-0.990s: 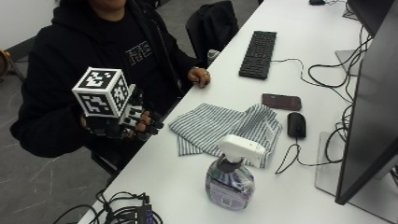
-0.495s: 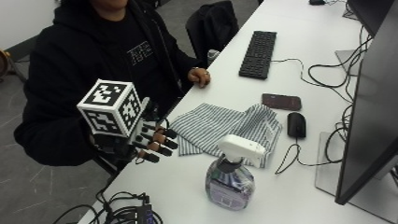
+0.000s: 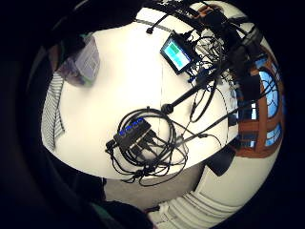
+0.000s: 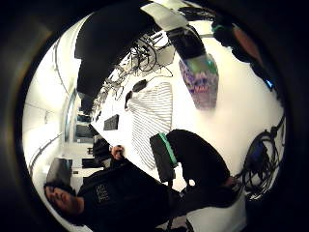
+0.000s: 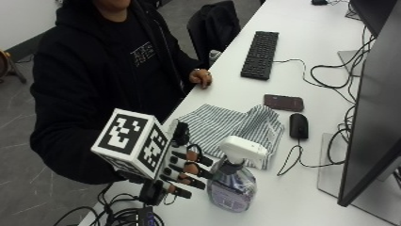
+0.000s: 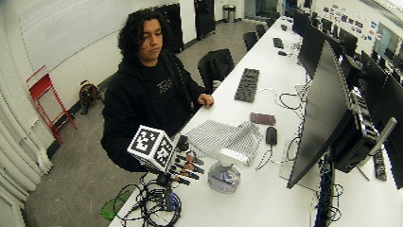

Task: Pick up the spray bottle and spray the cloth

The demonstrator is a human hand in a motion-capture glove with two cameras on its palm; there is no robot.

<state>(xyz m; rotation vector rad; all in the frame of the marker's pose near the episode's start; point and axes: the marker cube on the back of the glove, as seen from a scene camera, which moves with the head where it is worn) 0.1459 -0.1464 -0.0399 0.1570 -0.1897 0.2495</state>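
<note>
My gloved right hand hovers just beside the spray bottle, fingers spread and holding nothing.

The spray bottle stands upright on the white worktop, its white trigger head on top. The striped cloth lies crumpled just beyond it, near a black mouse and a phone. My bare left hand rests at the worktop's edge by the keyboard.

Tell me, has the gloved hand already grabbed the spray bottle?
No, the gloved right hand hovers beside the spray bottle with fingers spread, not wrapped around it.
</note>
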